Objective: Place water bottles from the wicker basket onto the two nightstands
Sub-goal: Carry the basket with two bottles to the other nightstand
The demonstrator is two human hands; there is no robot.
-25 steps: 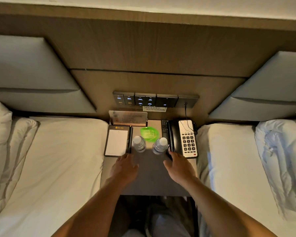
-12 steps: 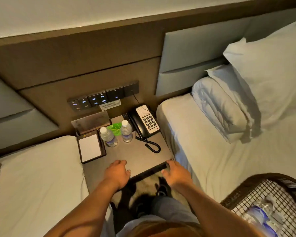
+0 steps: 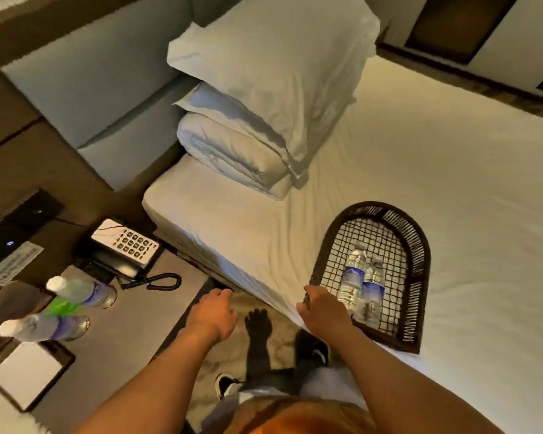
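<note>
A dark wicker basket (image 3: 417, 245) lies on the white bed at the right, with two clear water bottles (image 3: 362, 278) lying inside it. My right hand (image 3: 322, 311) is at the basket's near left rim, fingers curled over the edge. My left hand (image 3: 213, 314) hovers empty over the gap between the bed and the grey nightstand (image 3: 132, 333). Two water bottles (image 3: 79, 291) (image 3: 41, 328) stand on the nightstand at the left.
On the nightstand are a black-and-white phone (image 3: 124, 245) with a coiled cord, a notepad (image 3: 25, 374) and a green item between the bottles. Folded duvet and pillows (image 3: 264, 98) are stacked at the bed's head. My feet stand on the floor between the beds.
My view has swung right from the nightstand to the bed and basket. Both hands left the nightstand's edge; my right hand has reached the basket's rim.
</note>
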